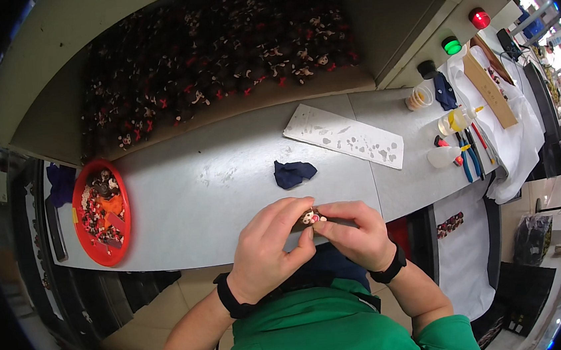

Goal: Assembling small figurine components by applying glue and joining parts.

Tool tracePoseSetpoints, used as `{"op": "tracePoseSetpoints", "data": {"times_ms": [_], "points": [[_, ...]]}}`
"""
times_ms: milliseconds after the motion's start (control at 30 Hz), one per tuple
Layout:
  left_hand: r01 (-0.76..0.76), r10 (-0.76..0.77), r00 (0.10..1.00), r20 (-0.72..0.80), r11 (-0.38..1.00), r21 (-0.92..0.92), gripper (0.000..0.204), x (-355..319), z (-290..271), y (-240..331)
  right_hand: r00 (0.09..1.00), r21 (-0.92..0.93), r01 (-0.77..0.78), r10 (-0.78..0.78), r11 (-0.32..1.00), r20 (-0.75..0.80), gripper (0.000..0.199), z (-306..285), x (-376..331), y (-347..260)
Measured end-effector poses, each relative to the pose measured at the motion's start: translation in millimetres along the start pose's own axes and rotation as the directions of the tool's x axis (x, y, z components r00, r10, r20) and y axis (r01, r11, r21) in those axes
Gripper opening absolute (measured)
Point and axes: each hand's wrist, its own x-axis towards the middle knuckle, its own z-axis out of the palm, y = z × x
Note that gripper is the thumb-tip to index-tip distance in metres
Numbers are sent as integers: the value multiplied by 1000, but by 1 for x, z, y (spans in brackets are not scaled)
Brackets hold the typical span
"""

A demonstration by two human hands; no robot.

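Between my two hands, over the near edge of the grey table, is a small figurine (pixel 311 217) with a brown top, a pale face and a bit of pink. My left hand (pixel 269 237) pinches it from the left with thumb and forefinger. From the other side my right hand (pixel 357 231) grips it the same way, so fingertips cover part of it. Just beyond my hands a crumpled dark blue cloth (pixel 293 172) lies on the table (pixel 230 209).
A red basin (pixel 109 258) of small colourful parts stands left. Many dark figurines (pixel 230 53) fill the recess behind. A white spotted board (pixel 350 135) lies at back right. Squeeze bottles (pixel 454 121), blue-handled pliers (pixel 469 158) and a plastic cup (pixel 419 98) are at right.
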Motion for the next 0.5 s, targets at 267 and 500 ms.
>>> {"op": "tracePoseSetpoints", "data": {"times_ms": [267,500], "points": [[9,-8,1000,21,1000,-25,44,0,-2,2,1000,-4,0,0,1000,-14,25,1,0,0],[11,-11,1000,11,1000,-15,43,1,-1,1,1000,-11,5,-5,1000,-22,26,0,3,-1]]}}
